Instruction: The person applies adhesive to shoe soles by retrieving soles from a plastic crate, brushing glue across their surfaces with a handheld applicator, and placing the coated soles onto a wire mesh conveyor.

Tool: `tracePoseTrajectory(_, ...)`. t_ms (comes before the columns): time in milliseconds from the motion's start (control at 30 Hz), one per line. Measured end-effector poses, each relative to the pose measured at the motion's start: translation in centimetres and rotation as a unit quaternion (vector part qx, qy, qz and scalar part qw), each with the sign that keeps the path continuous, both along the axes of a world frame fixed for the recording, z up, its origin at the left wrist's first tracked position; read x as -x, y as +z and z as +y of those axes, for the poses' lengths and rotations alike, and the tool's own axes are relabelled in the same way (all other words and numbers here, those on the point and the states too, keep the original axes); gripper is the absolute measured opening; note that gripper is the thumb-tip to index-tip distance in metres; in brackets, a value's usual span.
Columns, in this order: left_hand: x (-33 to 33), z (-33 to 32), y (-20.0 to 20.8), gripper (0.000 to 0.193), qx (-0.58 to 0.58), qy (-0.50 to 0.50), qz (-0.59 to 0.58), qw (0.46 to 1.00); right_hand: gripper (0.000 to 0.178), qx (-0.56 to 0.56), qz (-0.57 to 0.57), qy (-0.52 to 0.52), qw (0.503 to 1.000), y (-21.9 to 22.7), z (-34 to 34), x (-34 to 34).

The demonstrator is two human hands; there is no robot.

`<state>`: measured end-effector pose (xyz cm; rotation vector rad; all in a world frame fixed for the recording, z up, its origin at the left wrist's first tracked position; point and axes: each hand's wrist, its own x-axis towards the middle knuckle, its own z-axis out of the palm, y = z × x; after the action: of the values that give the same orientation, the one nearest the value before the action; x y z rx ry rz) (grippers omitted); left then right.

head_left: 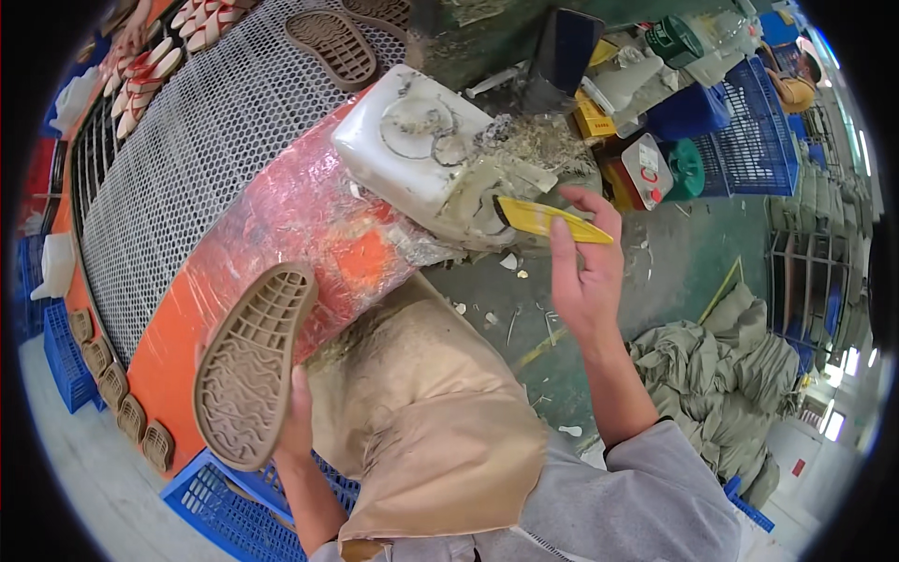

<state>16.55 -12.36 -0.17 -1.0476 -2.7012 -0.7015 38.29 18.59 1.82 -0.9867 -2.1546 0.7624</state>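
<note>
My left hand (298,421) grips a brown shoe sole (248,375) by its edge, its ridged, wavy-patterned face turned up. Most of the fingers are hidden behind the sole. In my right hand (592,272), a flat yellow-handled brush (554,221) is pinched between thumb and fingers. Its dark tip points left, over the residue-crusted end of a white plastic jug (379,140) lying on its side. Whether the tip touches the jug, I cannot tell. Beneath the jug, clear plastic film (309,211) covers part of the orange work edge (173,361).
A mesh conveyor belt (187,140) carries more soles (332,47) and red-and-white sandals (145,84). Several soles line the left edge. Blue baskets (225,510) stand below. Bottles, a yellow box (593,114) and a metal can (641,169) crowd the upper right, above a grey-green cloth pile (712,375).
</note>
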Motion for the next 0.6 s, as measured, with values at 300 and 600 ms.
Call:
tracePoseTrajectory(300,-4.2,-5.7,-3.4,0.091,0.092,0.002,-0.069,0.993,0.013,-0.013,-0.016,0.001,1.0,-0.7,0.7,0.5)
tracePoseTrajectory(600,-6.0,0.4,-2.4,0.067,0.185,0.026,-0.162,0.969,0.024,0.386,0.164,-0.141,0.897,0.2,-3.1,-1.9)
